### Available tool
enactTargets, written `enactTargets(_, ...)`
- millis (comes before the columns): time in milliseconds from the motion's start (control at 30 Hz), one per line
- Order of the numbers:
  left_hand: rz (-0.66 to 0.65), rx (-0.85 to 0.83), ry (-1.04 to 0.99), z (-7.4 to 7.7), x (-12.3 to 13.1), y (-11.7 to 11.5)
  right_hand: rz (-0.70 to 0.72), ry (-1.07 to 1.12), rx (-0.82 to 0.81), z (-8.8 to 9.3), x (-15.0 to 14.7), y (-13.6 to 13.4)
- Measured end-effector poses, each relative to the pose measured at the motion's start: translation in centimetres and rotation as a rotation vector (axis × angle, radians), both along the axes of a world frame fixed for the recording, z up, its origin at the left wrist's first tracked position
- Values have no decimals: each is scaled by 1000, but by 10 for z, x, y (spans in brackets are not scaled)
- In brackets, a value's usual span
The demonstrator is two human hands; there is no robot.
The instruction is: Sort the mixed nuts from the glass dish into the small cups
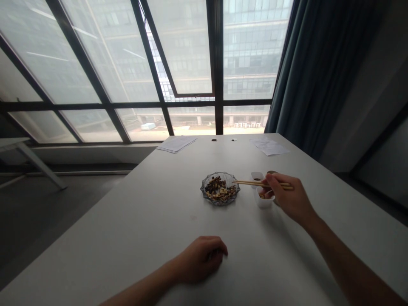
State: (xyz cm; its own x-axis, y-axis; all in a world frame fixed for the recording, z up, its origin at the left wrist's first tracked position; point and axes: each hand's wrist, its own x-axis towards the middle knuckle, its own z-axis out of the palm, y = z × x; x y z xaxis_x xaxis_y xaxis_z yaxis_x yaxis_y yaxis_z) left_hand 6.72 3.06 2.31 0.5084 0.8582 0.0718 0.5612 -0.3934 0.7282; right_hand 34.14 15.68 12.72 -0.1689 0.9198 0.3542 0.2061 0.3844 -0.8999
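Note:
My right hand (287,197) is shut on a pair of wooden chopsticks (251,183), whose tips reach over the right side of a ribbed glass dish (220,199). The dish holds a heap of dark and pale chunks of food. Just under the chopsticks stand two small white cups: the nearer one (264,202) holds some yellowish food, the farther one (256,175) a dark sauce. A brown rimmed item (272,172) is partly hidden behind my right hand. My left hand (200,259) rests curled on the white table (153,221), holding nothing.
Two sheets of paper (177,143) (269,146) lie at the table's far edge, near two small holes (213,140). Large windows stand beyond, with a dark curtain (306,76) at the right. The table's left edge drops to a grey floor (63,212).

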Motion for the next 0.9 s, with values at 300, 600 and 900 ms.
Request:
enactTargets(300, 1, -9, 3, 1, 0, 0, 116, 118, -140, -42, -24, 17)
enactTargets(600, -5, -20, 3, 3, 0, 0, 137, 69, -147, -61, -32, 20)
enactTargets(900, -6, -15, 2, 3, 0, 0, 34, 166, -124, -55, -33, 18)
